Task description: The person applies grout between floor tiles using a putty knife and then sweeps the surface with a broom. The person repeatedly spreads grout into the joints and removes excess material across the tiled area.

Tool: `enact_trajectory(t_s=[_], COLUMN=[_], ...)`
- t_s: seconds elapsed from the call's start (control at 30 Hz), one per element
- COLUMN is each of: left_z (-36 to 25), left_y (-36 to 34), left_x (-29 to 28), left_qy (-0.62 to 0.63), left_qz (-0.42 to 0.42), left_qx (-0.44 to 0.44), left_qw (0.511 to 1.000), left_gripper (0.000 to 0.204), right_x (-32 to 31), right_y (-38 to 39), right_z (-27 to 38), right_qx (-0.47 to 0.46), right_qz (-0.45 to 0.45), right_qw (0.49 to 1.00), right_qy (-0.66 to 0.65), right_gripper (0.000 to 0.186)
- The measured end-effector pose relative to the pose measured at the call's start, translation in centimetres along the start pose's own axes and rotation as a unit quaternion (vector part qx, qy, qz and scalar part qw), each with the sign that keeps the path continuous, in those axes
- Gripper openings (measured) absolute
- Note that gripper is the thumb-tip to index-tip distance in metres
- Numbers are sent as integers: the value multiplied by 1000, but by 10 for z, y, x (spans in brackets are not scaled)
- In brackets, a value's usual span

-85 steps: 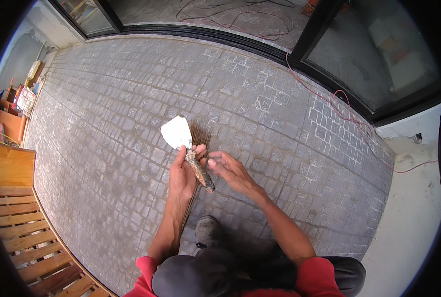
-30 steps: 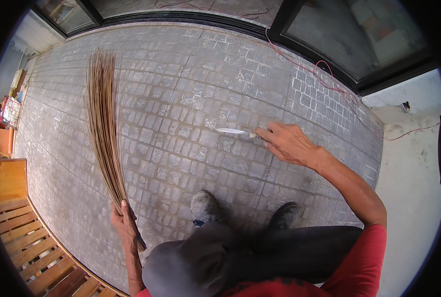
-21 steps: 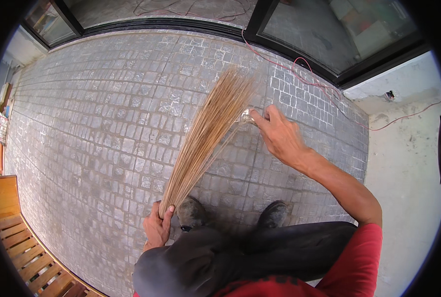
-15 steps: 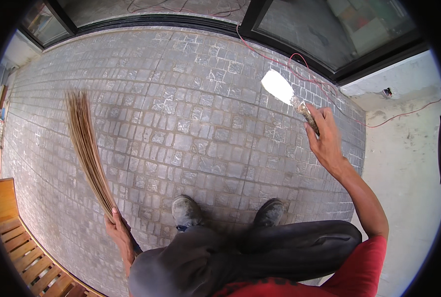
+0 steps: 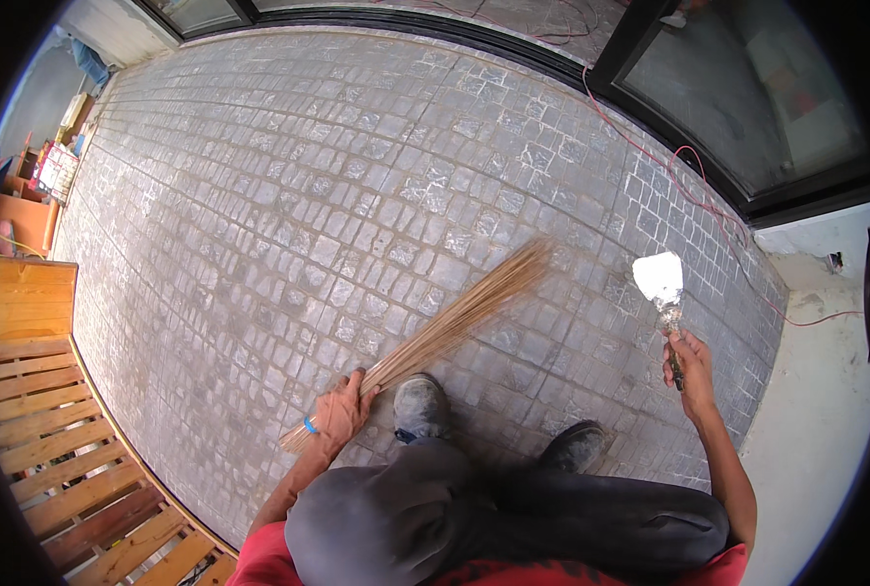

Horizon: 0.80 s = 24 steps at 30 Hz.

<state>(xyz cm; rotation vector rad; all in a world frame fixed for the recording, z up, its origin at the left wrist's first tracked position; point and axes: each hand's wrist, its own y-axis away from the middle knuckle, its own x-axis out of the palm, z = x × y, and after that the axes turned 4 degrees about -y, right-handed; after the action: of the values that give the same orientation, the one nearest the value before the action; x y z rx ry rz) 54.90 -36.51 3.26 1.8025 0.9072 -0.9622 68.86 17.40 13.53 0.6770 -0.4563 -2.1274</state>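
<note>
Grey boots (image 5: 422, 405) stood near; beside them the left grip (image 5: 341, 408) was closed round the broom (image 5: 455, 324) near its butt, its tips slanting right over the paving (image 5: 259, 244); whether they touched it I could not tell; a low, even stroke with tips fanned flat looked best; further right, the right grip (image 5: 693, 369) was curled round the scraper (image 5: 661, 278) by its handle, blade pointing away and best held clear; beyond stood a glass door (image 5: 747, 117).
</note>
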Motion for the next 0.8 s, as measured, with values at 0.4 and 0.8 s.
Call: enact_trajectory(t_s=[0.4,0.8], left_z=[139,-115], left_y=[42,-118], left_x=[-89,1], left_qy=[164,29], left_qz=[-374,22], left_qx=[-294,144], left_qw=[864,989], left_gripper=[44,38], right_x=[1,23], right_y=[-8,-2], right_z=[-15,20], right_qx=[36,-38], right_qz=[-1,64], right_qw=[997,993], right_qy=[-71,88], right_gripper=[34,36])
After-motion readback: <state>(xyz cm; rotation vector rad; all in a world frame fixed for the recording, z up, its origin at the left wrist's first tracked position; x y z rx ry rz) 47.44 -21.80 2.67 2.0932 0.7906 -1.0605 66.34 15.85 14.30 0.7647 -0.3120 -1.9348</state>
